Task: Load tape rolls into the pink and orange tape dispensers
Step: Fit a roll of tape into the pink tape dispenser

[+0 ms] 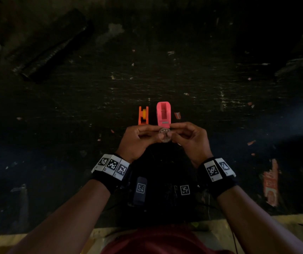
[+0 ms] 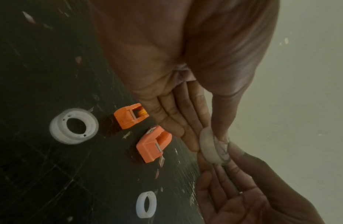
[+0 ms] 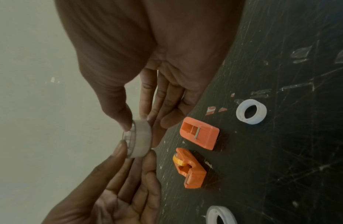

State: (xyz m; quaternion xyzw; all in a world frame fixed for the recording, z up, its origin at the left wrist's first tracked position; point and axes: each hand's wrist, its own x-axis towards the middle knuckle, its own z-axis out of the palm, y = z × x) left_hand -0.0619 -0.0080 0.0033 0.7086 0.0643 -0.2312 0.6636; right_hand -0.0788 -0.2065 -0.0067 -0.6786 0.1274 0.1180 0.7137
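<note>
A small clear tape roll point(image 1: 164, 135) is held just above the dark table, in front of the two dispensers. My left hand point(image 1: 152, 133) pinches it from the left between thumb and fingers point(image 2: 193, 144). My right hand point(image 1: 176, 133) pinches its other side. In the wrist views the roll point(image 2: 212, 146) point(image 3: 138, 138) shows a clear hub. The pink dispenser point(image 1: 163, 113) point(image 3: 199, 133) stands on the table with an empty cavity. Left of it, the orange dispenser point(image 1: 143, 115) point(image 3: 189, 168) carries a yellow spool.
A larger clear tape roll point(image 2: 73, 126) and a white ring point(image 2: 146, 204) point(image 3: 251, 111) lie on the table near the dispensers. Scraps of paper dot the scratched black table point(image 1: 220, 85). A long black object point(image 1: 51, 46) lies at the back left. The table's front edge point(image 1: 36, 237) is close to my body.
</note>
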